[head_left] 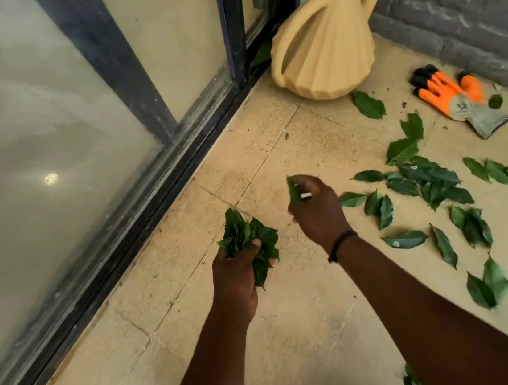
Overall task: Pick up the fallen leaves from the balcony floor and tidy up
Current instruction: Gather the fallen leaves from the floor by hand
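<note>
Fingers of the left hand (pixel 235 270) clench a crumpled bunch of glossy green leaves (pixel 250 239); the right hand (pixel 316 213) pinches one more leaf (pixel 292 189). Light, pliable things, probably best nipped at an edge. Dozens more lie scattered (pixel 429 182) on the speckled beige tiled floor (pixel 201 344), near an orange-and-grey work glove (pixel 457 101) and a ribbed tan watering can (pixel 325 53).

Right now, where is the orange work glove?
The orange work glove lies on the floor at upper right, by the grey brick wall, right of the tan watering can.
</note>
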